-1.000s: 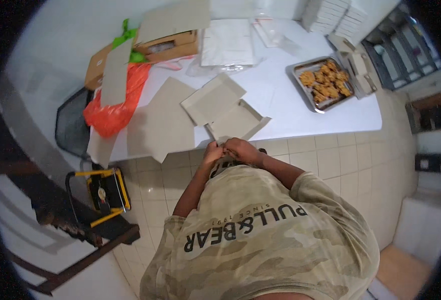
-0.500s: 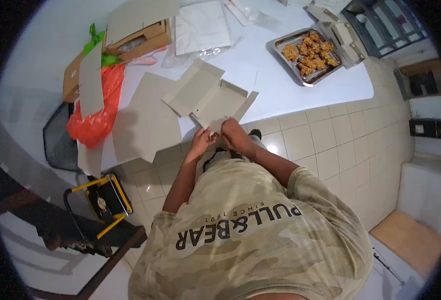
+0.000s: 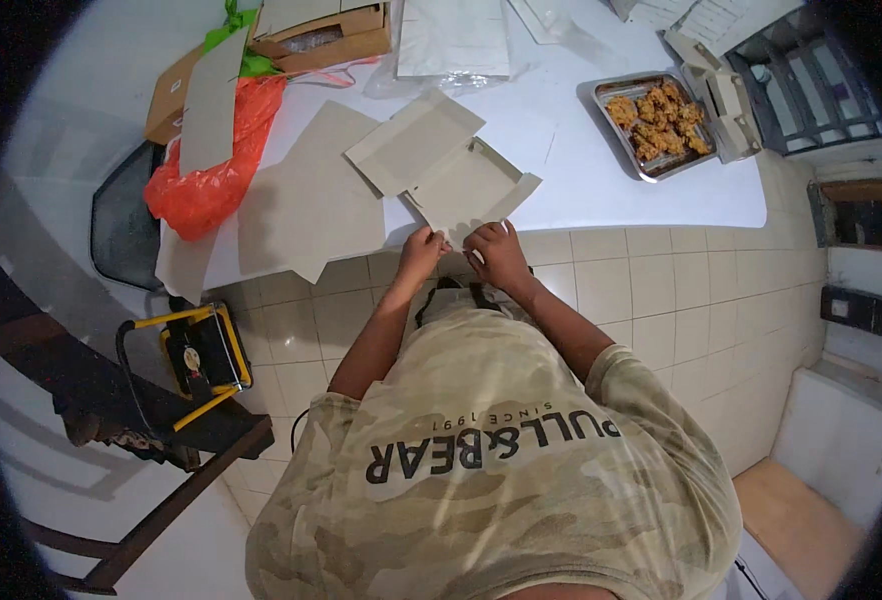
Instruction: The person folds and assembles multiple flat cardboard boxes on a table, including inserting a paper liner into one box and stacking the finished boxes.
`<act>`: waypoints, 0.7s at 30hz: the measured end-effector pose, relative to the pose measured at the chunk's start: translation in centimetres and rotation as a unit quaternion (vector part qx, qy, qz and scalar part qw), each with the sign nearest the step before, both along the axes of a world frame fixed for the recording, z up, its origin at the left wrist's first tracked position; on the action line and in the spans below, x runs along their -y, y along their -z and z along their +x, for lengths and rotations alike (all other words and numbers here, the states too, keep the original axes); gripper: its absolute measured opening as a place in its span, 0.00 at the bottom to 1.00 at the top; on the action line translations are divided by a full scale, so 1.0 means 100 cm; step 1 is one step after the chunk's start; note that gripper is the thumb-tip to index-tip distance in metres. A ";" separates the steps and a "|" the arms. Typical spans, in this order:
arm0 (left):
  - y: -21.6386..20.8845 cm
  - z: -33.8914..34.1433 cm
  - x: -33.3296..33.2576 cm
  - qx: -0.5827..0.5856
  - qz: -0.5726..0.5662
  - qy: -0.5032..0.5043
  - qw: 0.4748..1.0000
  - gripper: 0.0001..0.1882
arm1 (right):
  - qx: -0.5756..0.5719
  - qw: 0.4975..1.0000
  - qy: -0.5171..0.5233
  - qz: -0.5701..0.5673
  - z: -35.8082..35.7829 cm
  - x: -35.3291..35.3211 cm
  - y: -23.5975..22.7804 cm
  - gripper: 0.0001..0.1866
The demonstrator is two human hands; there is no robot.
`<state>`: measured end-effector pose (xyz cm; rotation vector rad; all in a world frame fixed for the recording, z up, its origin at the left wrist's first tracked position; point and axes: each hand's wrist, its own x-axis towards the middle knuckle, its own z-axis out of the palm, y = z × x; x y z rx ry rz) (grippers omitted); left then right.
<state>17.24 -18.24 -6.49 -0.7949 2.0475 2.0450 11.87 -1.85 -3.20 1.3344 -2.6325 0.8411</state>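
A partly folded cardboard box (image 3: pixel 469 190) lies at the table's near edge, its lid flap opened back to the left and its low side walls raised. At its near left corner my left hand (image 3: pixel 424 252) pinches the cardboard, fingers closed. My right hand (image 3: pixel 499 255) has its fingers bent over the near edge, close to the right corner. The fingertips partly hide that front edge. Just left of the box lie flat cardboard blanks (image 3: pixel 319 205), reaching over the table's edge.
Fried chicken pieces (image 3: pixel 661 115) fill a metal tray (image 3: pixel 647 178) at the far right, beside small folded boxes (image 3: pixel 733 110). A red plastic bag (image 3: pixel 201 195) and a brown carton (image 3: pixel 366 42) are at the left. A yellow-framed trolley (image 3: pixel 206 360) stands below.
My right hand has moved right along the box's near edge, away from my left hand, and its fingers have spread over the edge. The whole view has shifted slightly.
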 end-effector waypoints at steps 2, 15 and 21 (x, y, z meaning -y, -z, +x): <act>-0.003 0.000 -0.006 0.004 0.006 -0.020 1.000 0.09 | 0.018 1.000 -0.001 0.013 -0.004 -0.001 -0.005 0.07; 0.032 -0.018 -0.001 0.052 -0.077 0.001 0.996 0.11 | 0.080 0.994 0.016 0.078 0.002 0.007 0.015 0.10; 0.029 -0.015 -0.006 -0.005 -0.049 0.000 0.999 0.10 | 0.112 0.988 0.078 -0.075 -0.001 0.002 0.025 0.06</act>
